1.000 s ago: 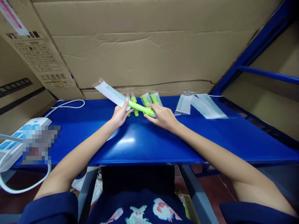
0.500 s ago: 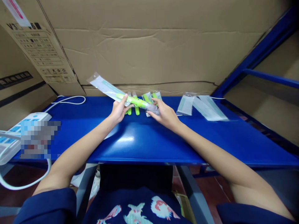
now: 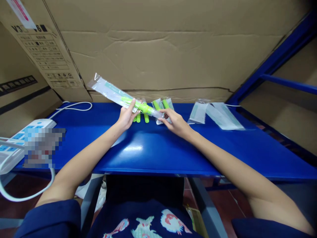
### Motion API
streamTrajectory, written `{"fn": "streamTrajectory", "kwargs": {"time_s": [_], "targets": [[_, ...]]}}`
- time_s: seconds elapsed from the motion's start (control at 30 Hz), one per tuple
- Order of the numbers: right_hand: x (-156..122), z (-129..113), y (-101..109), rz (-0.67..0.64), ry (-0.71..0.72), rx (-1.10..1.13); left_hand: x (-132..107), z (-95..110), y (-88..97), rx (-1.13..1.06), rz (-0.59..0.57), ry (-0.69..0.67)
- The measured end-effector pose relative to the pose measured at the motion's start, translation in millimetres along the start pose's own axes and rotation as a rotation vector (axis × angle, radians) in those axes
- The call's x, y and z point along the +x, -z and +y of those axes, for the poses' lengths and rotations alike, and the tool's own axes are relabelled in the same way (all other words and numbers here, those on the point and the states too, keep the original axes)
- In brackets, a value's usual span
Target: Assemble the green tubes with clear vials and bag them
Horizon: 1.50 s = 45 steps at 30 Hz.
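Note:
My left hand [image 3: 125,117] is closed round a lime-green tube [image 3: 141,105] with a clear end. In the same grip is a clear plastic sleeve [image 3: 109,90] with a pale insert, slanting up to the left behind the tube. My right hand [image 3: 177,123] pinches the tube's clear end between thumb and fingers. What kind of article the tube is, I cannot tell. Beneath it on the table, several similar green tubes [image 3: 147,118] lie side by side, partly hidden. Two green pieces in clear sleeves [image 3: 166,103] lie behind my right fingers.
More clear sleeves with pale inserts [image 3: 224,115] lie to the right on the blue table [image 3: 158,152]. A white power strip [image 3: 37,124] with cables sits at the left. Cardboard [image 3: 173,62] walls the back, and a blue metal frame [image 3: 272,56] rises at the right.
My right fingers have closed in on the tube's clear end. The tube and sleeve in my left hand have shifted slightly left. The camera view has moved a little.

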State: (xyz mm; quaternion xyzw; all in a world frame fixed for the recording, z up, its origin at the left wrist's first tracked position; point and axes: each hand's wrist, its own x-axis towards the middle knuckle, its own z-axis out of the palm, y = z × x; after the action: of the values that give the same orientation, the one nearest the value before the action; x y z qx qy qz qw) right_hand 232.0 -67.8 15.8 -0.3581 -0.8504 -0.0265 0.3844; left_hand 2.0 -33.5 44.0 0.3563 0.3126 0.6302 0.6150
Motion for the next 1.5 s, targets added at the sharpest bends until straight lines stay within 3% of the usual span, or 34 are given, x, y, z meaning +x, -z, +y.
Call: {"fn": "streamTrajectory", "kwargs": {"time_s": [0.17,0.53,0.97,1.17,1.5], "targets": [[-0.2,-0.8,-0.4,0.024,0.049,-0.003,-7.4,-4.7,-3.8,0.018,-0.098,-0.032],[-0.8,-6.0,-2.3,0.027,0.066,0.014,-14.1,-13.1,-6.4,0.074,-0.096,-0.020],[-2.3,-9.6,-10.1,0.082,0.039,0.049,-16.5,-19.9,-6.9,0.027,-0.178,0.055],[-2.4,-10.5,-12.2,0.077,-0.038,0.076,-18.6,-19.6,-8.4,0.012,-0.099,0.133],[-0.3,-16.7,-9.5,0.093,0.031,0.125,-5.8,-13.8,-4.5,-0.067,0.115,0.150]]}}
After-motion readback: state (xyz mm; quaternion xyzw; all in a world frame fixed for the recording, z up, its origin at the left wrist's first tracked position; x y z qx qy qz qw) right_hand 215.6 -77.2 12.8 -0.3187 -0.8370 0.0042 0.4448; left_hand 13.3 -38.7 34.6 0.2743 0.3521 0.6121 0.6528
